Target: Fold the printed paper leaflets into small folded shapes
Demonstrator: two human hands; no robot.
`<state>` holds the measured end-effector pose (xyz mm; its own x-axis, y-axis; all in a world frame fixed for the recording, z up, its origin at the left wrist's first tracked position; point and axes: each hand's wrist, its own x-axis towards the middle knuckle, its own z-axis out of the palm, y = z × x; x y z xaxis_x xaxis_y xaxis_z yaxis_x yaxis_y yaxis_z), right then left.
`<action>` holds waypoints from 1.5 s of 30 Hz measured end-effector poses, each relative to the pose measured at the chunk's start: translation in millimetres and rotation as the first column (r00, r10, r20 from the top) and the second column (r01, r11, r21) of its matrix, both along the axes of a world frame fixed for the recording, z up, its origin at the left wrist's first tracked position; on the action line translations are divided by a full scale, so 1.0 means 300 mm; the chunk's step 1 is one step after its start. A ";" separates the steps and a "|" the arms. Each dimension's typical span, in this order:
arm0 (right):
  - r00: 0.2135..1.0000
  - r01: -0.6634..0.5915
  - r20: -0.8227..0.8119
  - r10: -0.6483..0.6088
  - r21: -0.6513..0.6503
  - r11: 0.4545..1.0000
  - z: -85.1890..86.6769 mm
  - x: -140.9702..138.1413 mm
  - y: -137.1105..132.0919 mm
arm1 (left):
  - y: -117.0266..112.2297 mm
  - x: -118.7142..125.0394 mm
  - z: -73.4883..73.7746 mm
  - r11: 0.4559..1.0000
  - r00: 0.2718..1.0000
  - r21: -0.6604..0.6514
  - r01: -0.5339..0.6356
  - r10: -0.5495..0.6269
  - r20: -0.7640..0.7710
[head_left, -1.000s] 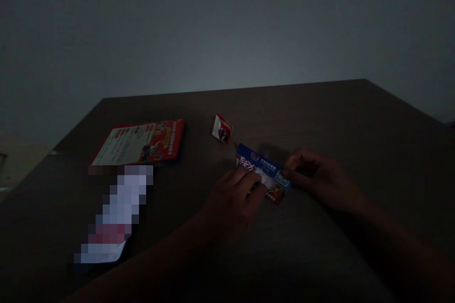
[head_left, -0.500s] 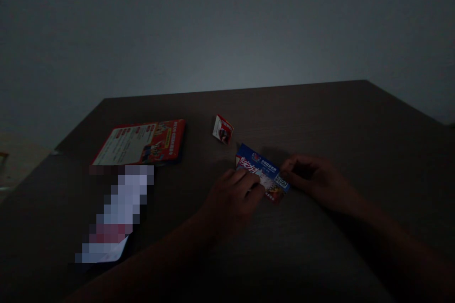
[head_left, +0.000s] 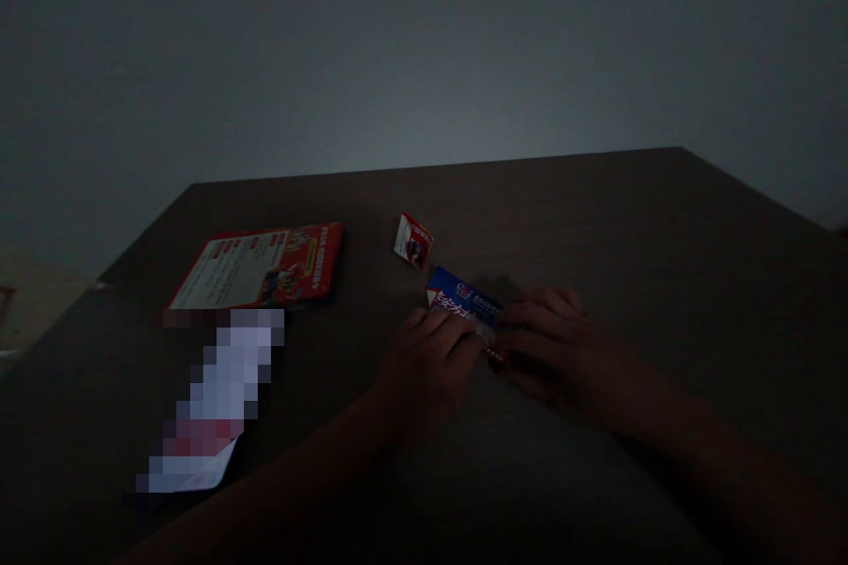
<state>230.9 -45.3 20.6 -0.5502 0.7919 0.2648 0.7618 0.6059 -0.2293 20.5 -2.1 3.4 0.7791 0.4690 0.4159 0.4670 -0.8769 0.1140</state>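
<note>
A blue, white and red printed paper [head_left: 467, 291], bent along its length, lies on the dark table between my two hands. My left hand [head_left: 430, 371] grips its near edge with curled fingers. Over its right end my right hand [head_left: 563, 344] is closed, covering that part. A strip of red shows between the hands at the near edge. The fingertips and the paper's underside are hidden, and the light is dim. Just beyond the paper's left end stands a small folded red-and-white printed piece [head_left: 413, 241], touching neither hand.
At the left lies a flat red printed pack [head_left: 258, 265] with a white text panel. Nearer me, a phone-like slab [head_left: 212, 406] has a bright, pixelated face. The wooden table [head_left: 596, 212] meets a pale wall [head_left: 464, 62] at its far edge.
My right hand has moved left over the paper's right end, covering the square code there. The paper has shifted slightly left and looks narrower. My left hand stays on its near edge.
</note>
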 end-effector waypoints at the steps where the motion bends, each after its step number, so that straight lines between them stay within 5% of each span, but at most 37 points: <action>1: 1.000 0.001 0.019 -0.001 -0.005 1.000 -0.001 -0.004 0.002 | 0.001 0.000 -0.001 1.000 1.000 -0.005 0.005 -0.005 -0.002; 19: 1.000 -0.008 -0.023 0.006 -0.089 0.996 -0.037 -0.002 0.023 | 0.000 -0.001 0.005 0.987 0.993 -0.149 0.053 -0.068 -0.100; 32: 0.954 0.168 -0.212 -0.213 -0.212 0.963 -0.053 -0.039 0.025 | -0.004 0.003 0.020 0.978 0.983 -0.202 0.041 -0.075 -0.165; 45: 0.871 0.214 -0.361 -0.334 -0.334 0.918 -0.060 -0.050 0.031 | -0.008 0.000 0.026 0.972 0.978 -0.233 0.040 -0.086 -0.191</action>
